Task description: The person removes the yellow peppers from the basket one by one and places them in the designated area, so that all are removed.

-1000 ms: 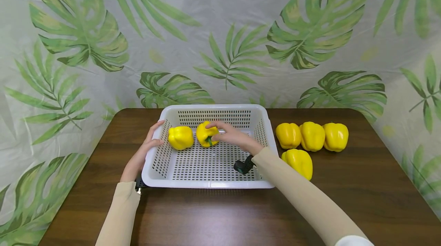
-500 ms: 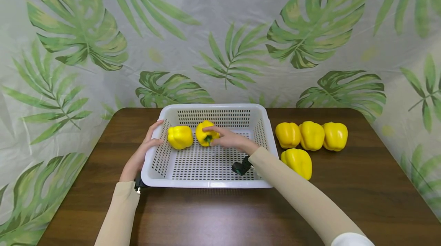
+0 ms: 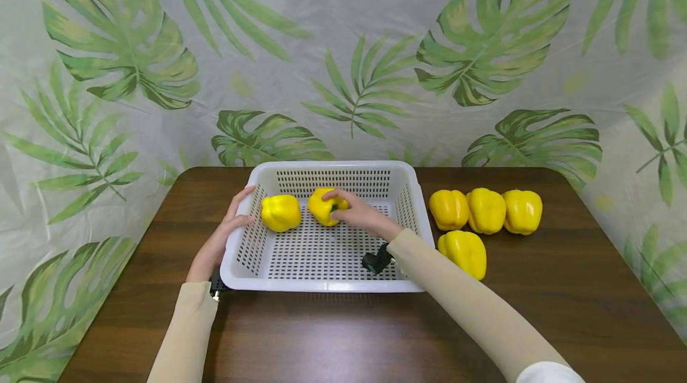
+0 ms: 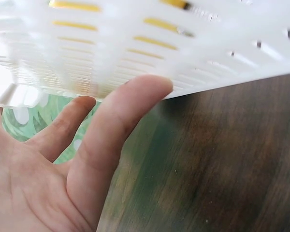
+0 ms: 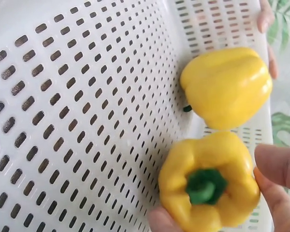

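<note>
My right hand (image 3: pixel 356 213) reaches into a white perforated plastic basket (image 3: pixel 324 286) and grips a yellow bell pepper (image 3: pixel 319 209) between thumb and fingers. In the right wrist view this pepper's green stem (image 5: pixel 203 186) faces the camera, with fingertips at its sides. Beside it, near the basket's left wall, lies a second yellow bell pepper (image 3: pixel 281 213) on its side. Outside that wall is my left hand (image 3: pixel 217 240), its fingertips at the rim. The left wrist view shows the thumb (image 4: pixel 130 104) extended against the slotted outer wall.
Several more yellow bell peppers stand on the brown wooden table (image 3: pixel 343 341) right of the basket: a row of three, including the middle pepper (image 3: pixel 486 211), and a nearer pepper (image 3: pixel 463 253). A leaf-patterned cloth (image 3: pixel 354 61) hangs behind the table. A black wrist device (image 3: pixel 376 259) hangs inside the basket.
The held pepper has shifted slightly right and its stem end has turned to the right, toward my right palm. My left hand has stayed at the basket's left side.
</note>
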The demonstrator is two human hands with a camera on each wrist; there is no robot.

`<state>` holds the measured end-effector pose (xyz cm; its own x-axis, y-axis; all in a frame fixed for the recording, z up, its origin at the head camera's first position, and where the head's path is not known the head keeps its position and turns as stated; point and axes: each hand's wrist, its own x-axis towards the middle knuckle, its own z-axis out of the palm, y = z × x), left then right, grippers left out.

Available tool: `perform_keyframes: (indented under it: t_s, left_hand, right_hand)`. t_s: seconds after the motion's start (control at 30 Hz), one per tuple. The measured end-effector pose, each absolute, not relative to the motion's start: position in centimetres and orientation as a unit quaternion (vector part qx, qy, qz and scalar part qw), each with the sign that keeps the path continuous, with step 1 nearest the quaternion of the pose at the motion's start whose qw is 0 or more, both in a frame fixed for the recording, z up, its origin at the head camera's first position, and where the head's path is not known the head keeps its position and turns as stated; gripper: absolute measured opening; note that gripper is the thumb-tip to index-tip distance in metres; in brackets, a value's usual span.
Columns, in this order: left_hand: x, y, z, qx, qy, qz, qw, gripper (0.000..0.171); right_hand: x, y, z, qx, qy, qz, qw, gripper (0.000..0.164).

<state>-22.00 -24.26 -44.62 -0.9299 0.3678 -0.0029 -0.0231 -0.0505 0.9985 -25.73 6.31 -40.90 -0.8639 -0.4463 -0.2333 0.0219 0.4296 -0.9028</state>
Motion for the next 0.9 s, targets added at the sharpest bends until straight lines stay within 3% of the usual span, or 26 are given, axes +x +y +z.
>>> perform_keyframes:
  t_s: [0.3,0.9]
  left_hand:
    - [-22.10,-24.26,-44.59,0.129,0.675,0.713,0.137,0.062]
    - [-22.00,-24.23,-44.57,0.124,0.673,0.716,0.137,0.062]
  right_hand:
    - [-25.80,6.31,-40.80,-0.088,0.836,-0.515,0.168,0.036]
    - [-25.84,6.67,-40.76,-0.088,0.848,-0.500,0.153,0.030]
